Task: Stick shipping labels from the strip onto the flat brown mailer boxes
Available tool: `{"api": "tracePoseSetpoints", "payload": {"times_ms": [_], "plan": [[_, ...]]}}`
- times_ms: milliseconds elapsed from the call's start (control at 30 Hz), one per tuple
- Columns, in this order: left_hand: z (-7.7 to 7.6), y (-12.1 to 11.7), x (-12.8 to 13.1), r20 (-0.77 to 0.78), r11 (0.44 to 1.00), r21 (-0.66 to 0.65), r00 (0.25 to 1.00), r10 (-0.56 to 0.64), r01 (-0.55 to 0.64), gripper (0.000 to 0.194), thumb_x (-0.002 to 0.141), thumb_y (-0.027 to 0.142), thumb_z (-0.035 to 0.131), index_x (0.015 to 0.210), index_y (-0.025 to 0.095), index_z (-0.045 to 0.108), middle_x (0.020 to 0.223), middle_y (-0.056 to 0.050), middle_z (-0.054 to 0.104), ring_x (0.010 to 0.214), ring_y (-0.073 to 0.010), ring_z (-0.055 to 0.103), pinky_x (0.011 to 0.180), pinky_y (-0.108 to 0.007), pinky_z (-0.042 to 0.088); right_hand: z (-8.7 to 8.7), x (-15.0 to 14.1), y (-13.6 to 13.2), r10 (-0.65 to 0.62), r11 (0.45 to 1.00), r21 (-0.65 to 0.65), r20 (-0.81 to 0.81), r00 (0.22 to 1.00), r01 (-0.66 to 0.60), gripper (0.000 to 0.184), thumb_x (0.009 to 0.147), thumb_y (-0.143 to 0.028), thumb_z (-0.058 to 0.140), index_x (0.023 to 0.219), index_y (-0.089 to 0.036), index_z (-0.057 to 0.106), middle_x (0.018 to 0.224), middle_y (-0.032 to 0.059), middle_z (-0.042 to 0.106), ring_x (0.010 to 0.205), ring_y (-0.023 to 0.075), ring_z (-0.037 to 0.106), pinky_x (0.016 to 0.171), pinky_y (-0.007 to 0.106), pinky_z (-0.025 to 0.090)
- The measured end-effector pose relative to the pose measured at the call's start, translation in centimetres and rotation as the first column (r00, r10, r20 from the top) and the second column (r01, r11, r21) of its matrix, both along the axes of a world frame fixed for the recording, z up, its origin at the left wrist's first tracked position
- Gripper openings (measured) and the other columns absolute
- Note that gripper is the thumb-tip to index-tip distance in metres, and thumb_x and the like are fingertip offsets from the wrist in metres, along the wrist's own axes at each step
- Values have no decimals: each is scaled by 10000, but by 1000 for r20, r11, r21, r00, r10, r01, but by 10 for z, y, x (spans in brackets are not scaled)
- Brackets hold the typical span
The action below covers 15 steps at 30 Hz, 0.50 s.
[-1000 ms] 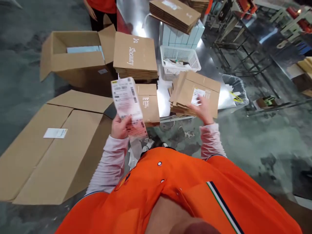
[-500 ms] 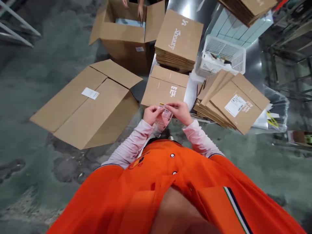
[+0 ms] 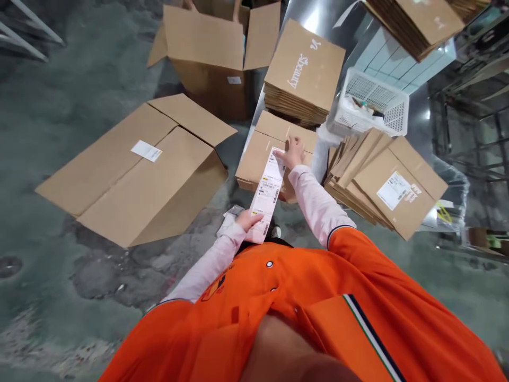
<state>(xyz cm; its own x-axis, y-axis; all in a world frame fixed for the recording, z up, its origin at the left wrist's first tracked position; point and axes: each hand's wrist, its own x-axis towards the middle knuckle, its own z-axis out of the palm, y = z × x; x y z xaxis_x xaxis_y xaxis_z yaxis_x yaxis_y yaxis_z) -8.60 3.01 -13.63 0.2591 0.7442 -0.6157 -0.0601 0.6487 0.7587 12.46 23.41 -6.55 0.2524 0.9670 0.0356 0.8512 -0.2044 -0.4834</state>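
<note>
A long strip of shipping labels (image 3: 267,192) stretches between my two hands. Its lower part is gripped by my left hand (image 3: 247,219), thumb on top, close to my body. My right hand (image 3: 293,153) pinches the strip's upper end above a flat folded carton (image 3: 254,154) at the table's near edge. Whether that end touches the cardboard I cannot tell. Directly behind stands a stack of flat cartons (image 3: 304,69) with white lettering. To the right, more flat cartons (image 3: 401,185) lie fanned out, the top one bearing a white label.
A large closed carton (image 3: 135,175) stands on the floor at left. Behind it another person's hands reach into an open carton (image 3: 207,42). On the metal table are a white plastic basket (image 3: 371,101), pale blue boxes (image 3: 401,58) and more flat cartons (image 3: 421,21).
My right hand has moved up and away with the strip's end, over the flat carton. The bunched label strip is now stretched out. The other person's hands have gone deeper behind the carton's flap.
</note>
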Motion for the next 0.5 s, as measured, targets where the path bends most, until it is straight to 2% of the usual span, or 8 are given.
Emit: {"api": "tracePoseSetpoints", "payload": {"times_ms": [133,200,300,333,367,433,467,500], "plan": [[19,-23,-32,-38,998,-37,998,-45,44,510,387,511,891,703,149,721,730,-112,732,622,-222,658,601,-330,533,-9,-21,-27,368,929,-43,193,909,-367,806,870,-454,617,1483,-13,336,1579,259,219,1482,370,150,1178,605,24],[37,-5,-40,-81,1000,20,997,-7,8,496,432,545,868,663,140,700,637,-86,695,522,-178,600,519,-295,489,-13,-29,-62,592,804,-77,188,784,-589,770,897,-456,569,1473,7,352,1579,258,229,1496,362,135,1195,581,1],[62,50,-36,-182,978,186,975,130,-95,488,575,584,786,701,122,692,617,-68,670,509,-166,580,496,-278,462,-17,-24,-123,861,507,-28,60,505,-861,590,922,-462,519,1391,-105,511,1510,183,415,1454,303,297,1219,499,137],[68,72,-31,-225,958,260,958,180,-118,470,647,566,744,760,112,705,680,-80,694,576,-183,619,544,-283,488,-18,-17,-140,862,507,19,9,507,-862,495,948,-441,471,1333,-147,570,1440,156,505,1390,270,403,1200,461,229],[73,94,-24,-279,931,344,933,228,-124,442,721,527,695,839,102,719,783,-99,723,685,-207,661,620,-292,517,-18,-8,-152,795,606,57,-34,605,-793,433,973,-404,414,1277,-166,610,1351,147,573,1297,246,498,1155,434,321],[77,134,-10,-440,870,492,853,281,-32,373,819,413,612,976,94,726,1039,-141,728,963,-251,673,819,-316,527,-18,12,-164,410,912,43,-78,909,-408,416,986,-326,351,1233,-128,621,1198,180,615,1118,249,586,1035,425,440],[78,151,-3,-544,849,525,793,275,66,345,838,358,592,1014,93,724,1143,-155,702,1078,-267,642,907,-328,502,-17,21,-164,161,987,0,-67,985,-162,421,978,-307,360,1243,-89,604,1156,206,605,1076,269,589,995,441,459],[78,166,3,-644,832,526,723,252,178,325,843,313,584,1035,91,723,1203,-167,678,1147,-279,611,966,-339,473,-16,27,-162,-15,998,-54,-43,999,12,432,966,-305,390,1263,-56,581,1140,226,589,1068,294,580,981,461,460]]}}
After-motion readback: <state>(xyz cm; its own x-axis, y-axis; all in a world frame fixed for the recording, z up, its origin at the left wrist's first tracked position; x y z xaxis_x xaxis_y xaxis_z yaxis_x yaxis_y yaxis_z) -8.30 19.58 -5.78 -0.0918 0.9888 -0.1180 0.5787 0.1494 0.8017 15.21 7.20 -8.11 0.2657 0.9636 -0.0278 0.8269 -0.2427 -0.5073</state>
